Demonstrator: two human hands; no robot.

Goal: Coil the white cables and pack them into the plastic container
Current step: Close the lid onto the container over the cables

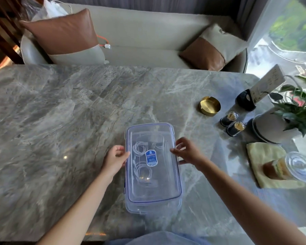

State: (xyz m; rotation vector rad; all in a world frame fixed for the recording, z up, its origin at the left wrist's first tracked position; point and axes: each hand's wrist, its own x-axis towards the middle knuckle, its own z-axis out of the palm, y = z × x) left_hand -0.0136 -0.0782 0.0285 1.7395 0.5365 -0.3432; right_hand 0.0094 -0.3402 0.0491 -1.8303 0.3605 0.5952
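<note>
A person's two hands hold the lid [159,184] down on one clear plastic container [154,202] standing on a grey marble table [60,112]. The left hand [114,160] grips the lid's left edge, thumb on top and fingers curled down the side. The right hand [188,152] does the same on the right edge, its fingers slightly spread. The fingertips below the rim are hidden, and it cannot be told whether the latches are fastened.

The white cables [140,147] lie coiled inside the container, blurred by the plastic. Two coils are plain on its left side; a fainter loop farther right is hard to count. One blue label [150,157] sits on the lid.

Right of the container are one brass dish [210,105], two small dark jars [229,118], one card stand [245,101] and one potted plant [297,110] – cut off by the frame – plus one yellow cloth [261,161] under a lidded cup [290,167]. Beyond the container, a sofa [148,32] carries two cushions [64,32].
</note>
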